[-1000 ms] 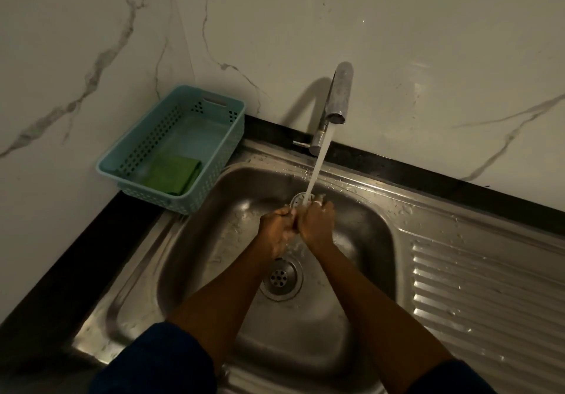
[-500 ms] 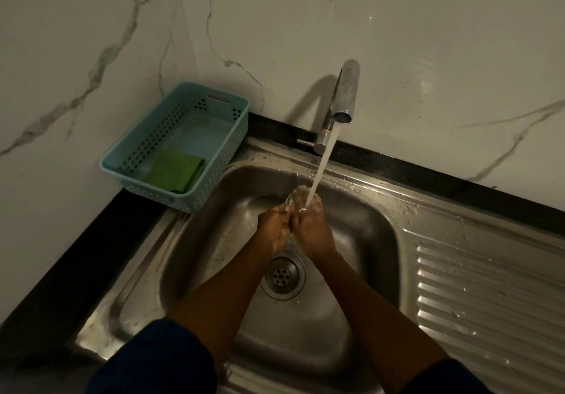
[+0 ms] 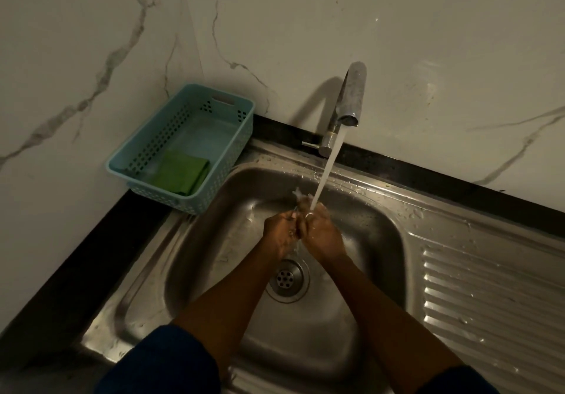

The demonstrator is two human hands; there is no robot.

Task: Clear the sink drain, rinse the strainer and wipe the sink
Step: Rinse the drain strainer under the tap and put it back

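Note:
My left hand (image 3: 281, 231) and my right hand (image 3: 324, 234) are pressed together over the steel sink (image 3: 214, 240), under the running water (image 3: 327, 170) from the faucet (image 3: 351, 96). Both hands curl around the small metal strainer (image 3: 308, 216). Only a glint of its rim shows between the fingers. Water splashes off the fingertips at the far side. Just below my hands lies the open drain (image 3: 287, 277), with its perforated plate visible.
A light blue plastic basket (image 3: 229, 161) stands on the dark counter left of the sink, with a folded green cloth (image 3: 180, 173) inside. The ribbed, wet drainboard (image 3: 489, 302) lies to the right. Marble walls close in behind and on the left.
My hands stay joined under the stream and have turned slightly; the strainer that showed above the fingers a second ago is now mostly covered.

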